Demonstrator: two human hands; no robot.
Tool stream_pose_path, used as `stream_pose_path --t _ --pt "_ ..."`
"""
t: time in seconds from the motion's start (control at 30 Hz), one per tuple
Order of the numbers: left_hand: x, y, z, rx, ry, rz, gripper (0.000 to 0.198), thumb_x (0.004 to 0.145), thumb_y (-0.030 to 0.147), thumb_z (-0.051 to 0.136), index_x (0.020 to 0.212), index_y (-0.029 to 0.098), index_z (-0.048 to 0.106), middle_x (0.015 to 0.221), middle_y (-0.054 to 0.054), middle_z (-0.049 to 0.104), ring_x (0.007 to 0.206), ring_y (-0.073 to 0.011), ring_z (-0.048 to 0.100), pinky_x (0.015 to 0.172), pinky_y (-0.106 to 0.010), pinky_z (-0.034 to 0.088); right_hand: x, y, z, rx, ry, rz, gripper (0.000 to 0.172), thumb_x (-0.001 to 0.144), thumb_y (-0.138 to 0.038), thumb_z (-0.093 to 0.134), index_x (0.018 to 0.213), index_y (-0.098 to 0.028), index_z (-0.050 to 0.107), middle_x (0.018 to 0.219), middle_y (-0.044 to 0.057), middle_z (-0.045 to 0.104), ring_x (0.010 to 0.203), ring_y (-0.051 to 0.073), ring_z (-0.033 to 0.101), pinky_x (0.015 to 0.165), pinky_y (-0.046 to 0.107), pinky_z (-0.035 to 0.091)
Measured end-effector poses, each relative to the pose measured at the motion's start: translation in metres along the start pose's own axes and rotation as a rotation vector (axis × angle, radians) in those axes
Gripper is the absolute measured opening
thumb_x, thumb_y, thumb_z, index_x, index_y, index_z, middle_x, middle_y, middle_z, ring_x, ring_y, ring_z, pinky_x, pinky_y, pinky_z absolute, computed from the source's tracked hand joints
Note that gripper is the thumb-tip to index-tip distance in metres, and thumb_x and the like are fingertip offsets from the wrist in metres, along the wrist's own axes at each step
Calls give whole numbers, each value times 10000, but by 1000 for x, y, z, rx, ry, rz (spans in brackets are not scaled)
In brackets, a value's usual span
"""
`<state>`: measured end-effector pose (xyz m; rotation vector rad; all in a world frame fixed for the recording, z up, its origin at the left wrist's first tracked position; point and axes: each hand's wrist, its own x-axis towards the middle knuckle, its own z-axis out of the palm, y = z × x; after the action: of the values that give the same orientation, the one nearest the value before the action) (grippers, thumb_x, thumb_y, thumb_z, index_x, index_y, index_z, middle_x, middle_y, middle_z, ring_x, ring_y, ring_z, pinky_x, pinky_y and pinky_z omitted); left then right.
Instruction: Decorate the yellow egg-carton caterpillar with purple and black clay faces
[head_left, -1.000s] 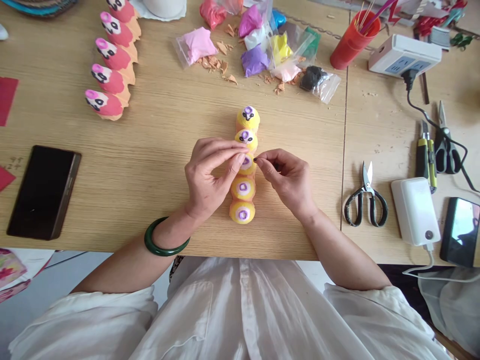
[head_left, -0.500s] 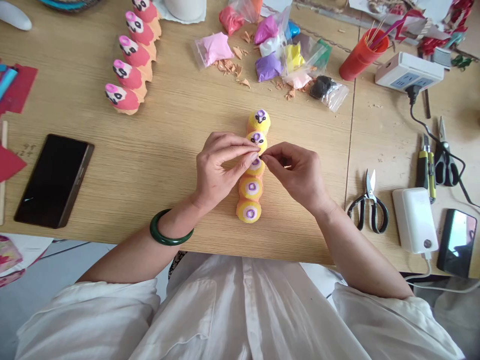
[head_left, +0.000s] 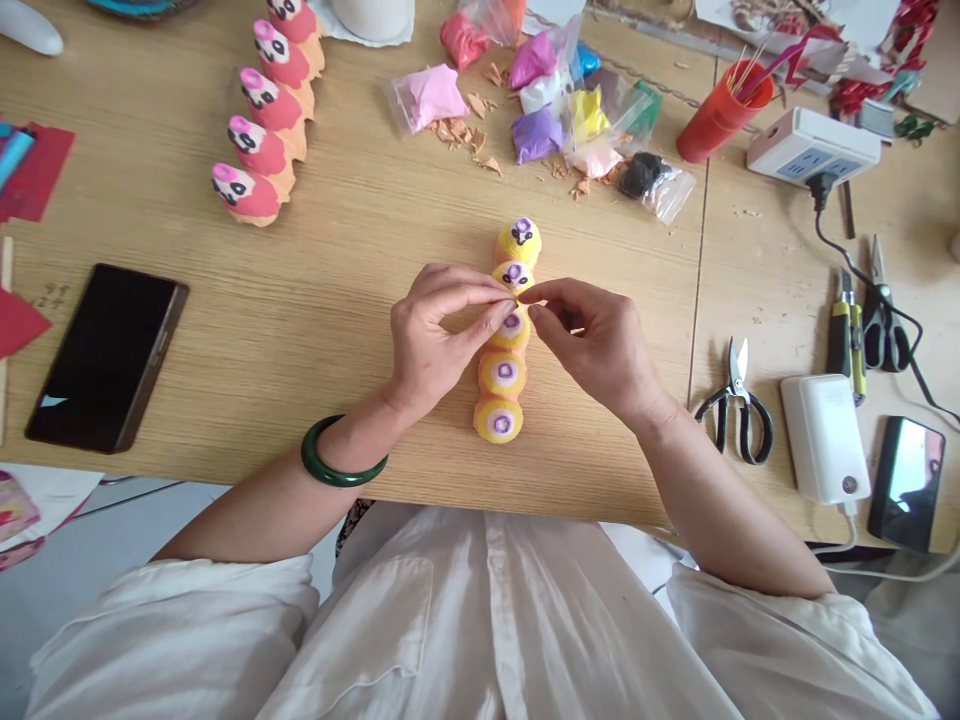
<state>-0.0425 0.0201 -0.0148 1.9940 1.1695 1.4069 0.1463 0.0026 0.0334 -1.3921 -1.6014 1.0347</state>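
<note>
Five yellow egg-carton cups [head_left: 502, 375] lie in a line on the wooden table [head_left: 337, 330], running between your hands in this head view and on below them. Your left hand [head_left: 442, 325], with a green bangle [head_left: 343, 452] at its wrist, is curled, thumb and forefinger pinched against the second or third cup. Your right hand [head_left: 592, 340] comes in from the other side, its fingertips [head_left: 534, 310] nipped together on something too small to make out, perhaps a dark speck. The cups look light, stiff but thin, and easily dented: hold them gently by the lower cups, below your hands. Left of your hands, pink-painted cups [head_left: 259, 130] stand in a row; ahead, bagged modelling clay [head_left: 536, 135]; right, scissors [head_left: 739, 425].
</note>
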Motion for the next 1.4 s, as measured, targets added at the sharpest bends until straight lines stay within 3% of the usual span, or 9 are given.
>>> stream_pose_path --t 0.2,0.67,0.97,1.4 --pt "-5 -2 3 -193 56 -204 191 985 469 776 955 288 826 1026 -13 825 995 -214 779 931 -424 654 -6 4 13 127 93 48 62 925 -211 729 871 -184 738 742 -11 684 647 99 536 615 268 430" --pt "-7 -2 6 -277 69 -202 121 958 412 823 961 294 848 1012 -14 821 1000 -204 767 955 -400 614 -8 10 27 251 151 41 200 953 -395 780 906 -209 724 788 -10 723 692 114 615 659 281 508" --pt "-8 0 8 -273 73 -245 177 959 463 809 952 287 829 1007 -11 811 985 -190 763 892 -346 641 -14 9 31 250 202 -4 56 955 -261 743 960 -208 760 791 -15 713 665 102 581 626 267 475" --pt "-9 1 7 -326 75 -254 135 948 414 831 953 279 836 1009 -14 810 988 -185 761 893 -336 636 -17 8 30 168 226 -27 114 966 -328 746 980 -219 777 744 -30 684 623 93 517 594 268 451"
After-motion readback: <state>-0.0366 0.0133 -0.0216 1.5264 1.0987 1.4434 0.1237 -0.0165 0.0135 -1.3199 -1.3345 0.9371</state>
